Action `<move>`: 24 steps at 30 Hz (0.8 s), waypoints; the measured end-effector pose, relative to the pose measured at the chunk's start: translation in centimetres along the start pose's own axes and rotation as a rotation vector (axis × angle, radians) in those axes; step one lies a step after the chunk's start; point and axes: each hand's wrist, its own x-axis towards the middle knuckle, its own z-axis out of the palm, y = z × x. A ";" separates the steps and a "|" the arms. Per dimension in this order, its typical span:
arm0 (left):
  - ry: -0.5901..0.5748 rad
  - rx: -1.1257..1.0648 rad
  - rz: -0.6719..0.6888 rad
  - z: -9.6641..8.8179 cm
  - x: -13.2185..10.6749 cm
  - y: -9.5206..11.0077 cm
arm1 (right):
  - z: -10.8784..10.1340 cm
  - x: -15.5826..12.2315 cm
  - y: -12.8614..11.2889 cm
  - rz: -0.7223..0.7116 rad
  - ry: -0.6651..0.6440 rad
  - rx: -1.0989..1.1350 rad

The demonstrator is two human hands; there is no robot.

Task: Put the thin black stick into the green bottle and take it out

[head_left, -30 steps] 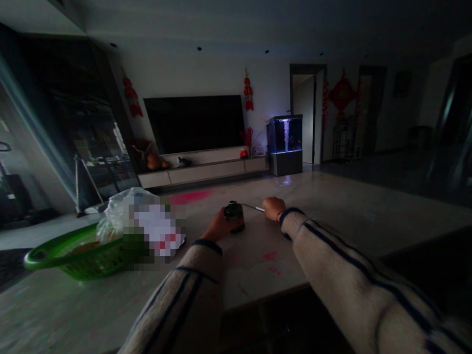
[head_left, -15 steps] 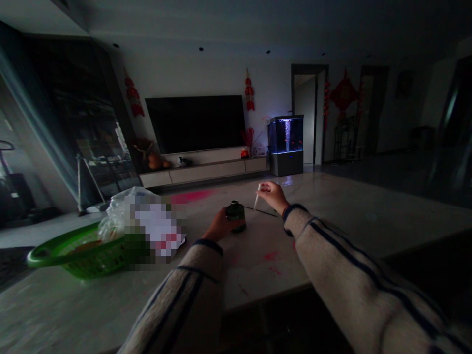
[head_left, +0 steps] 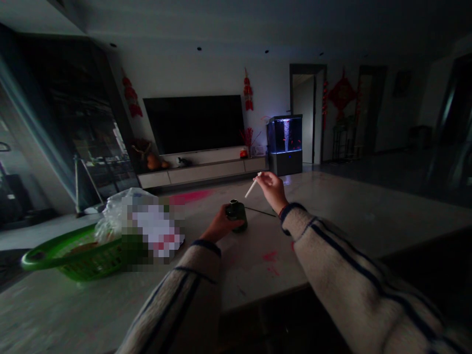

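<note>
A small dark green bottle [head_left: 239, 214] with a narrow open neck stands on the table, and my left hand [head_left: 222, 222] is wrapped round its left side. Above and to the right of the bottle, my right hand [head_left: 272, 188] pinches the top end of a thin white stick [head_left: 251, 188]. The stick slants down to the left, its lower tip apart from the bottle's mouth. Behind the bottle, a thin dark rod [head_left: 260, 212] lies on the tabletop, reaching toward my right wrist.
On the left of the table [head_left: 332, 206] sits a green plastic basket [head_left: 90, 263] with a clear plastic bag [head_left: 121, 204] and a blurred-out white package. Pink stains mark the tabletop. Beyond are a television [head_left: 195, 123], a low cabinet and a lit fish tank [head_left: 285, 135].
My right hand has risen slightly and moved a little left. The white stick has swung from near upright to a slant, its tip closer to the bottle's mouth. My left hand keeps its hold.
</note>
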 end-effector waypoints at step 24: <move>-0.056 -0.082 -0.047 0.2 0.6 -1.1 | 2.2 -2.0 1.4 0.088 -0.255 0.014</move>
